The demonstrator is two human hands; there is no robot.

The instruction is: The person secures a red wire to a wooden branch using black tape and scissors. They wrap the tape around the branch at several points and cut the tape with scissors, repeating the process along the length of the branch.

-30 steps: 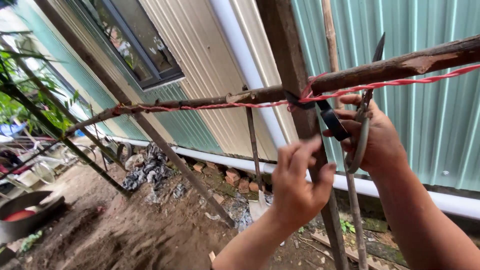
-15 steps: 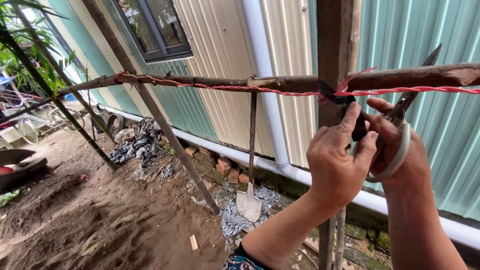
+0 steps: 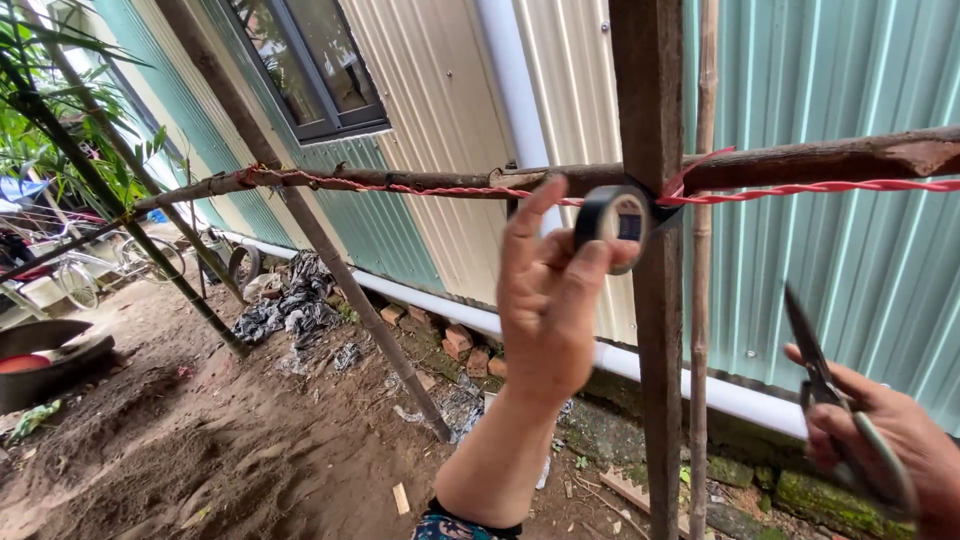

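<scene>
Against the corrugated wall [image 3: 830, 90], my left hand [image 3: 548, 300] fingers pinching the black tape roll [image 3: 612, 214] at the wooden post [image 3: 655, 330], right hand [image 3: 895, 450] fingers clamped on scissors [image 3: 835, 405].

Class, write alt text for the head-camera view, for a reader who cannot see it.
A person's left hand holds a roll of black tape against an upright wooden post where a horizontal branch crosses it; the right hand holds scissors lower right. A twisted red cord runs along the branch, before a corrugated metal wall.
</scene>
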